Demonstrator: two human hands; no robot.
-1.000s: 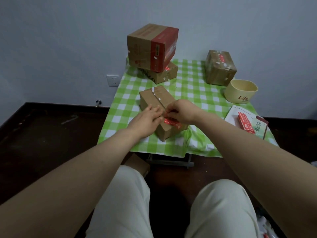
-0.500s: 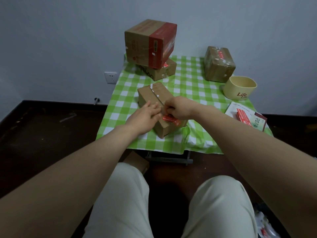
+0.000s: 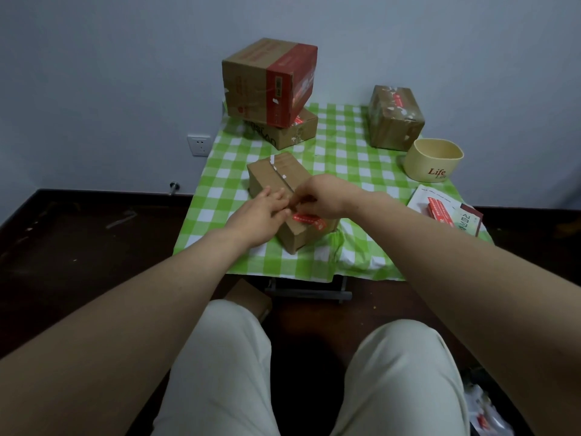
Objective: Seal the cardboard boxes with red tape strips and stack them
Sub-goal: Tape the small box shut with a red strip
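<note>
Two hands on the near box (image 3: 284,180): left hand (image 3: 262,217) flat, fingers spread; right hand (image 3: 323,196) pinching the red tape strip (image 3: 306,219).

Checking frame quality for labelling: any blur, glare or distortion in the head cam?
Head view: dim, flat light, no glare; wide-angle stretch swells the forearms at the bottom edge; left hand and right hand slightly soft over the box; tape print unreadable.
</note>
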